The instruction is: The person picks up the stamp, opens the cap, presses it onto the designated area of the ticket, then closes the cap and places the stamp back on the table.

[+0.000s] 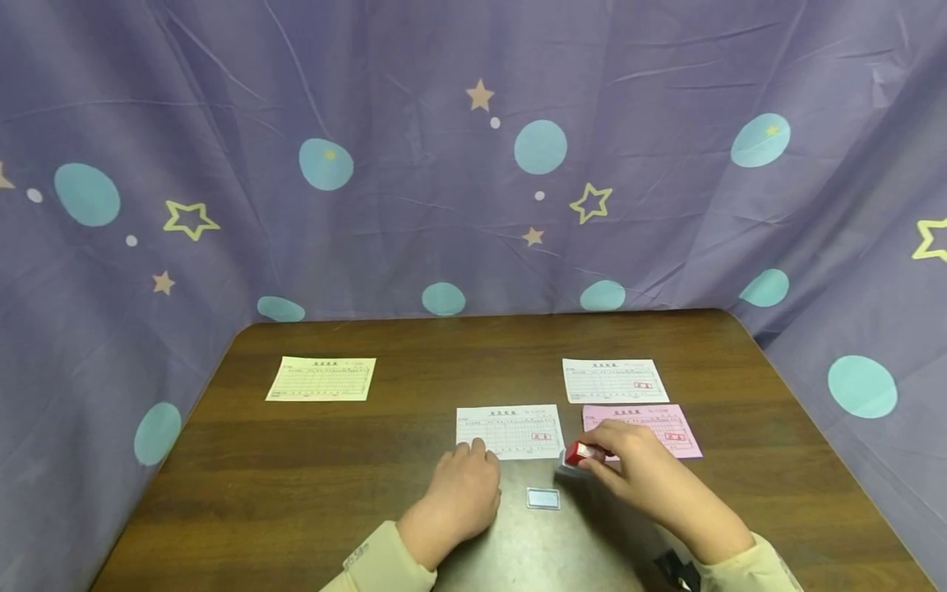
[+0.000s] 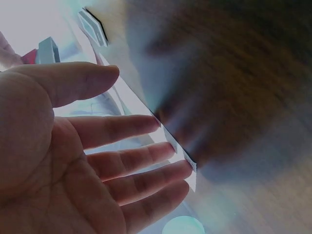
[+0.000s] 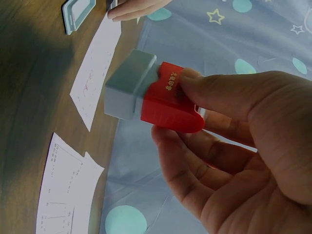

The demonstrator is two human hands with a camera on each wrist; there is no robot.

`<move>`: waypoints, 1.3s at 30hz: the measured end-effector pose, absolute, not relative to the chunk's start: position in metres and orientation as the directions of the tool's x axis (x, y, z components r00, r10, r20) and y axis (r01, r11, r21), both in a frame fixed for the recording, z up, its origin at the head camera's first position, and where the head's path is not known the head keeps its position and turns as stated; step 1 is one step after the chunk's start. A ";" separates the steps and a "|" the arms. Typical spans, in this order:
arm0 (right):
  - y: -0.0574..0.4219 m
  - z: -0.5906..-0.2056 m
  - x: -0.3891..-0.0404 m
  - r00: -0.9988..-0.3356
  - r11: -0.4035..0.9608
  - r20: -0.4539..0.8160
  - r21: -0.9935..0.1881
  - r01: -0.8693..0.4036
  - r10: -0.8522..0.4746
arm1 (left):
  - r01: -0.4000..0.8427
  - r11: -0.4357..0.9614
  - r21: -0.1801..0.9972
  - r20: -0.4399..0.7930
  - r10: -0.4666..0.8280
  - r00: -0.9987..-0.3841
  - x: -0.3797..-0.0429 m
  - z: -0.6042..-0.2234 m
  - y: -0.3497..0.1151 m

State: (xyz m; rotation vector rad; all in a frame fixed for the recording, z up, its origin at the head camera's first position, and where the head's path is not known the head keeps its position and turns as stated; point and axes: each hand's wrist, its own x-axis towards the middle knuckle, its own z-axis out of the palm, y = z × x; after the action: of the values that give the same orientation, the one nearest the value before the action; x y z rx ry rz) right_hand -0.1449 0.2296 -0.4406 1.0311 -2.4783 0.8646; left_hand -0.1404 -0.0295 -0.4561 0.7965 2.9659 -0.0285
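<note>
In my right hand (image 1: 642, 464) I pinch a self-inking stamp between thumb and fingers. The stamp (image 3: 171, 102) has a red body with gold characters and a pale grey lower part. It is held above the table, near the right corner of a white form (image 1: 503, 423) that bears a red stamped mark. My left hand (image 1: 464, 489) rests with its fingertips on that form's lower edge, its fingers nearly straight in the left wrist view. A small rectangular cap (image 1: 543, 498), pale with a dark rim, lies on the table between the hands.
A pink form (image 1: 688, 436) with a red mark lies partly behind my right hand. Beyond it lies another white form (image 1: 610, 378), marked in red. A yellow form (image 1: 321, 382) is at the far left. A purple curtain (image 1: 414, 205) surrounds the wooden table (image 1: 296, 477).
</note>
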 end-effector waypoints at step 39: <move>0.232 -0.445 -0.135 -0.668 0.558 0.509 -0.376 -0.740 -0.543 | 0.502 0.865 0.023 -0.132 0.500 -0.856 -0.169 -0.456 -0.023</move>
State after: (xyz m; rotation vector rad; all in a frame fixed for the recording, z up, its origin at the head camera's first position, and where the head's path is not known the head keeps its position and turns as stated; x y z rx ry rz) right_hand -0.1353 0.2325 -0.4447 1.0525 -2.4602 0.8235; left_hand -0.1687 -0.0232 -0.4560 0.7843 2.9032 -0.0186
